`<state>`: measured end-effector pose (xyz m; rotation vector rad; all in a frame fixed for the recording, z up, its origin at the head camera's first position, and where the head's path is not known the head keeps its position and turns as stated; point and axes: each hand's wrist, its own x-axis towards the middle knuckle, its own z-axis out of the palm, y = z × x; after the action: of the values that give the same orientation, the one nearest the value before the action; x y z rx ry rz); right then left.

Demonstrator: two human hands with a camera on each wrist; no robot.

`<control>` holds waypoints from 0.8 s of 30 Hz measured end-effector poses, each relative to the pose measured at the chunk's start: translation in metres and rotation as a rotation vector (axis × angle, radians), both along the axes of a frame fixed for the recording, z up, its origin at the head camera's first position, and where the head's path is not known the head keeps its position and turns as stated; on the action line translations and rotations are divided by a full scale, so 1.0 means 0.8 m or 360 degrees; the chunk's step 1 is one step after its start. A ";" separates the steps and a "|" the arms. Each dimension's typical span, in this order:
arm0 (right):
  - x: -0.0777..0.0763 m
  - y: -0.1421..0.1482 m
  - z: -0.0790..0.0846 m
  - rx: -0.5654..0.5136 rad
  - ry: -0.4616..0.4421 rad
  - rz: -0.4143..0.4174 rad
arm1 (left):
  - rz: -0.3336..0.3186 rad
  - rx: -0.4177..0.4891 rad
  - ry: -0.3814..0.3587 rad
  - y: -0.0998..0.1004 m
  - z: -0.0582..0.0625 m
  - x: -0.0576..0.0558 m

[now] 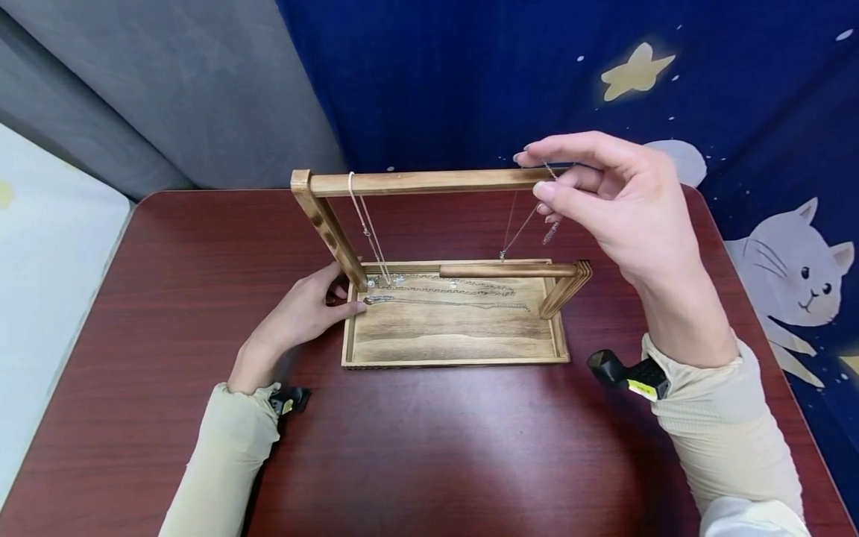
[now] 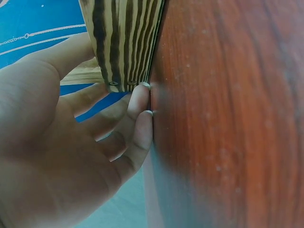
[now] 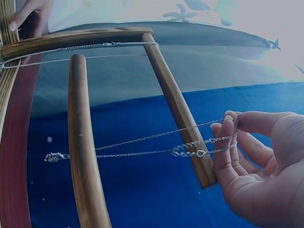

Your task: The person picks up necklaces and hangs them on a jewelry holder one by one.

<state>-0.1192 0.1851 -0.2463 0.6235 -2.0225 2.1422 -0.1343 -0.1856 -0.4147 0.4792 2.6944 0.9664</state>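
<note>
A wooden jewellery stand point(image 1: 429, 182) has a long upper bar, a shorter lower bar point(image 1: 510, 271) and a shallow tray point(image 1: 456, 362) as its base. My left hand point(image 1: 302, 309) grips the tray's left end by the upright, thumb on the rim and fingers behind. Between thumb and fingertips, my right hand point(image 1: 627, 198) pinches a silver necklace point(image 3: 133, 140) near the upper bar's right end. Its chain overlaps that bar in the right wrist view, and its small pendant point(image 1: 502, 255) hangs beyond the lower bar. A loose extender chain point(image 1: 550, 232) dangles below the fingers.
Another silver necklace point(image 1: 365, 224) hangs over the upper bar near its left end. Several chains point(image 1: 456, 304) lie stretched along the tray. The stand sits on a dark red table point(image 1: 429, 447), with a blue curtain point(image 1: 456, 82) and a grey one point(image 1: 201, 82) behind.
</note>
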 end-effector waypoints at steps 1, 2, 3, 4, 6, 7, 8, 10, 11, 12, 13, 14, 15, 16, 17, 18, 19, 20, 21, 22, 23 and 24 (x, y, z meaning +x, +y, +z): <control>0.000 -0.002 0.001 -0.0003 -0.0002 0.0003 | 0.0003 -0.0004 0.0001 0.000 -0.001 0.000; 0.000 -0.003 0.001 -0.0007 -0.0010 0.0005 | 0.0005 -0.0005 0.0000 -0.001 -0.001 0.000; 0.000 -0.005 0.002 -0.0014 -0.0022 0.0007 | 0.0005 -0.0006 -0.0001 -0.001 -0.001 0.000; 0.000 -0.007 0.003 -0.0017 -0.0031 0.0008 | 0.0005 -0.0009 -0.0001 -0.001 -0.002 -0.001; 0.000 -0.010 0.005 -0.0025 -0.0052 0.0014 | 0.0005 -0.0009 -0.0008 -0.002 -0.002 -0.001; 0.000 -0.012 0.005 -0.0031 -0.0061 0.0025 | 0.0005 -0.0011 -0.0014 -0.002 -0.002 -0.001; -0.001 -0.014 0.005 -0.0035 -0.0067 0.0039 | 0.0004 -0.0012 -0.0018 -0.002 -0.002 -0.001; -0.001 -0.018 0.006 -0.0045 -0.0081 0.0066 | 0.0005 -0.0012 -0.0027 -0.003 -0.001 -0.001; -0.002 -0.019 0.006 -0.0052 -0.0091 0.0083 | 0.0007 -0.0011 -0.0033 -0.003 -0.001 -0.001; -0.002 -0.021 0.006 -0.0046 -0.0090 0.0092 | 0.0009 -0.0011 -0.0037 -0.003 -0.001 -0.001; -0.002 -0.023 0.006 -0.0041 -0.0089 0.0102 | 0.0011 -0.0010 -0.0041 -0.003 -0.001 -0.001; -0.003 -0.025 0.006 -0.0032 -0.0089 0.0108 | 0.0011 -0.0009 -0.0044 -0.003 -0.001 -0.001; -0.003 -0.027 0.006 -0.0028 -0.0091 0.0112 | 0.0010 -0.0007 -0.0046 -0.003 -0.001 -0.001; -0.003 -0.029 0.007 -0.0026 -0.0092 0.0119 | 0.0009 -0.0006 -0.0047 -0.003 -0.001 -0.001; -0.003 -0.031 0.007 -0.0021 -0.0092 0.0123 | 0.0008 -0.0004 -0.0048 -0.003 -0.001 -0.001; -0.003 -0.033 0.007 -0.0016 -0.0094 0.0126 | 0.0005 -0.0003 -0.0047 -0.003 -0.001 -0.001; -0.003 -0.035 0.007 -0.0023 -0.0104 0.0134 | 0.0004 0.0000 -0.0047 -0.002 -0.001 -0.001; -0.003 -0.036 0.008 -0.0033 -0.0117 0.0142 | 0.0003 0.0001 -0.0043 -0.002 -0.001 -0.001; -0.003 -0.038 0.008 -0.0032 -0.0121 0.0145 | 0.0003 0.0002 -0.0040 -0.002 -0.001 -0.001; -0.003 -0.040 0.008 -0.0030 -0.0127 0.0149 | 0.0003 0.0002 -0.0037 -0.002 -0.001 0.000; -0.003 -0.042 0.009 -0.0027 -0.0135 0.0151 | 0.0002 0.0004 -0.0036 -0.002 -0.001 0.000; -0.004 -0.044 0.009 -0.0029 -0.0144 0.0158 | -0.0001 0.0005 -0.0035 -0.001 -0.001 0.000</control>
<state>-0.1221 0.1502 -0.2390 0.6485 -2.0559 2.2819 -0.1340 -0.1868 -0.4156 0.4672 2.6737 0.9707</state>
